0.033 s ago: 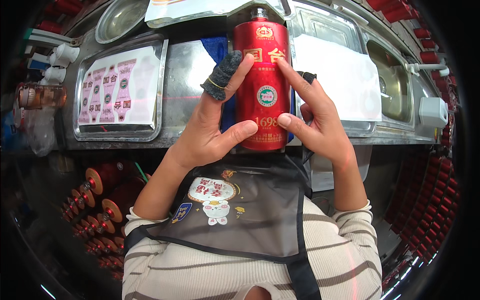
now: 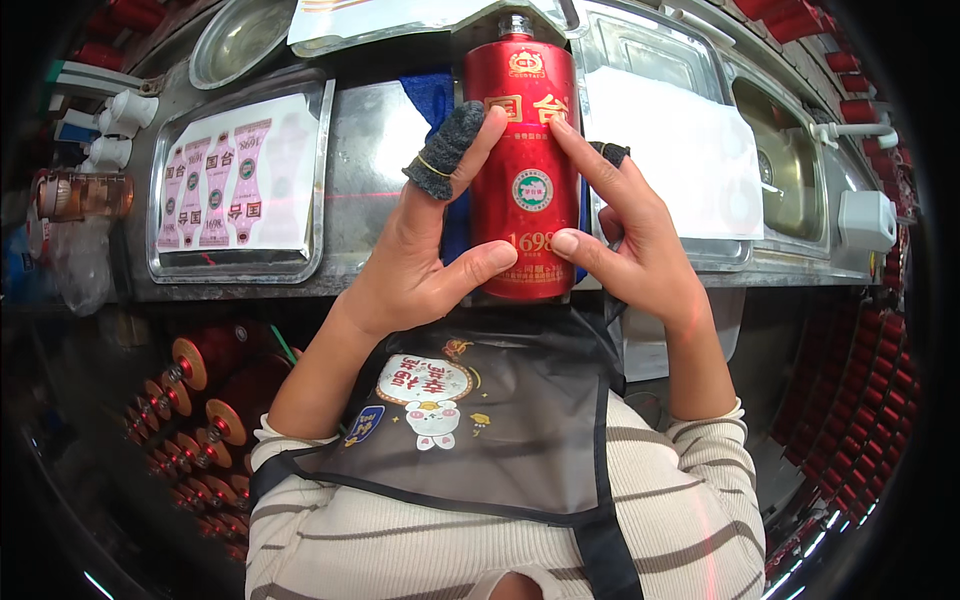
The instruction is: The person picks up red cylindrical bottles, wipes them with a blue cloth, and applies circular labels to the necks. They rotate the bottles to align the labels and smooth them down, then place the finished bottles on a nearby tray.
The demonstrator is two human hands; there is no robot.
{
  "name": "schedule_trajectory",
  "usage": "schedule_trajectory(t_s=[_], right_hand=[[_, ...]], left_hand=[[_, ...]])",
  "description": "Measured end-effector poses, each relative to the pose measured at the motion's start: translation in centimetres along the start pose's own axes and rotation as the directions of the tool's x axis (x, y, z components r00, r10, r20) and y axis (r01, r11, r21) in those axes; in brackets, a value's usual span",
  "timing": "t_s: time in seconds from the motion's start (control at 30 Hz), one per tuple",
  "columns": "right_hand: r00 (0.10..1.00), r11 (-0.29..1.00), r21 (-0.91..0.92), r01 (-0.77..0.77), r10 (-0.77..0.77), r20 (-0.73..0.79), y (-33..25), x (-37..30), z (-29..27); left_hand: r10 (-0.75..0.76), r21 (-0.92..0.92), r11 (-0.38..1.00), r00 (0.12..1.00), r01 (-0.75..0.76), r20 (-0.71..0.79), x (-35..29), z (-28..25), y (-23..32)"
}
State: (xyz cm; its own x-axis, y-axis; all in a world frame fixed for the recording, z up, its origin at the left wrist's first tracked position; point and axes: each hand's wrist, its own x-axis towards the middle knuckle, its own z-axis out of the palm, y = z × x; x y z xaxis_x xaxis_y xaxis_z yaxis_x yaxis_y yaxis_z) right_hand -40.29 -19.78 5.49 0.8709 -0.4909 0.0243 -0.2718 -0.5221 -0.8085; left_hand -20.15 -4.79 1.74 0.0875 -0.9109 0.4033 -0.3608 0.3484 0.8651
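A shiny red bottle (image 2: 535,150) with gold lettering and a round green-and-white emblem lies at the counter's front edge, its neck pointing away from me. My left hand (image 2: 425,230) grips its left side, thumb and a fingertip pressed on the printed face. Dark grey cloth covers (image 2: 446,150), banded with elastic, sheathe other fingers of that hand. From the right, my right hand (image 2: 630,225) holds the bottle, its thumb near the lower lettering and a finger on the upper lettering. Its remaining fingers are partly hidden; a dark cover shows on one. Blue cloth (image 2: 430,100) lies beside and partly beneath the bottle.
A metal tray (image 2: 322,180) on the left carries a sheet of pink decals (image 2: 215,185). White paper (image 2: 670,160) lies on another tray at right, beside a sink (image 2: 825,215). A metal bowl (image 2: 205,60) stands far left. Red bottles (image 2: 190,365) crowd below the counter.
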Motion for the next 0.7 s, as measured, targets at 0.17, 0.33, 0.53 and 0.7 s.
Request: schedule_trajectory(t_s=[0.17,0.33,0.53,0.7], right_hand=[[0.998,0.999,-0.017,0.052,-0.052,-0.024,0.22,0.15,0.16],[1.000,0.998,0.061,-0.010,0.010,0.004,0.06,0.07,0.21],[1.000,0.999,0.033,0.020,-0.020,0.007,0.41,0.12,0.36],[1.000,1.000,0.027,-0.016,0.015,0.024,0.24,0.11,0.39]], left_hand=[[-0.013,0.017,1.000,1.000,0.013,-0.002,0.00,0.09,-0.30],[-0.017,-0.010,1.000,1.000,0.017,-0.004,0.09,0.19,-0.26],[-0.014,-0.048,0.999,1.000,0.013,-0.025,0.01,0.46,-0.36],[-0.057,-0.033,0.998,0.998,0.057,-0.020,-0.01,0.42,-0.03]])
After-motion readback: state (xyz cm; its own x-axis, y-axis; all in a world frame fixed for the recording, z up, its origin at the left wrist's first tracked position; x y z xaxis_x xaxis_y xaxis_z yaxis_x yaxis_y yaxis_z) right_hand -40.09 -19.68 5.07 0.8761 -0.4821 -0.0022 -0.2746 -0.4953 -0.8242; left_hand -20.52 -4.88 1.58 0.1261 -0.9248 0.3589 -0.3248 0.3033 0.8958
